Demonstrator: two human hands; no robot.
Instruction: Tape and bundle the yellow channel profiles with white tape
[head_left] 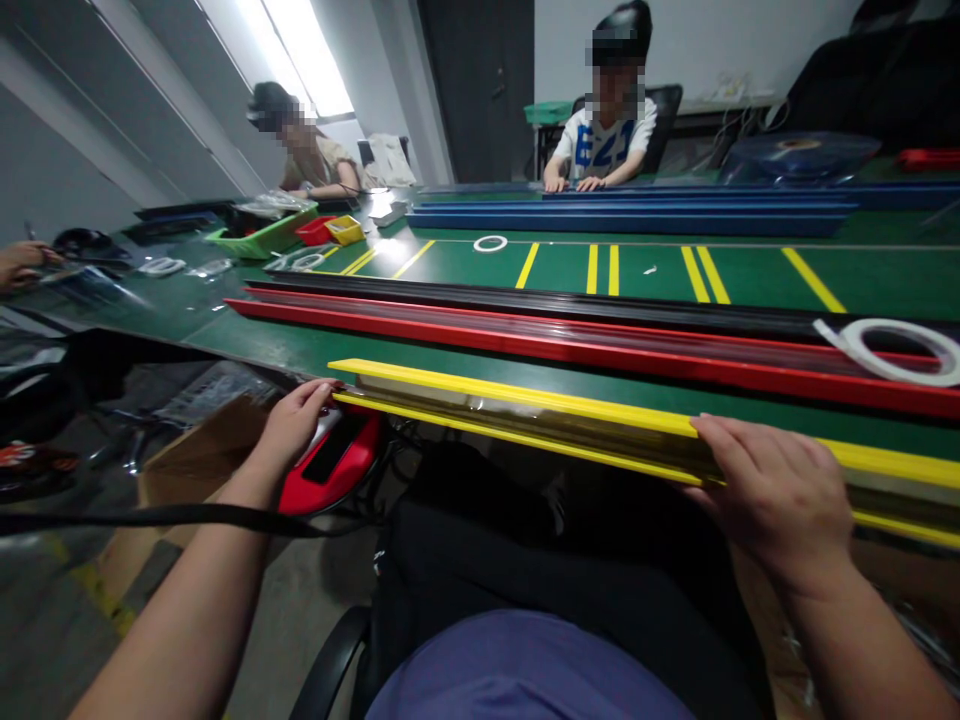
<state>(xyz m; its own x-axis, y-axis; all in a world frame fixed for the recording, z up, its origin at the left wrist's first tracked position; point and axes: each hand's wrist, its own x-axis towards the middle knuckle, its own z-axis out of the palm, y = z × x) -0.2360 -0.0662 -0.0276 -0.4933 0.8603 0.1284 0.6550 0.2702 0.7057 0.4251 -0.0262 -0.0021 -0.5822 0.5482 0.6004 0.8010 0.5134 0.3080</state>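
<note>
A long yellow channel rail (525,400) with clear tubes inside lies along the near edge of the green table (465,270). My left hand (289,425) touches its left end, fingers curled against the rail tip, just above a red and black device (337,460). My right hand (776,495) rests on top of the rail further right, fingers lying over its near edge.
A red rail (600,350) and a black rail (570,300) lie parallel behind the yellow one, with blue rails (630,215) at the far side. White tape rolls (892,350) sit on the table. Two people sit across; bins (262,235) stand at far left. A cardboard box (195,450) is below.
</note>
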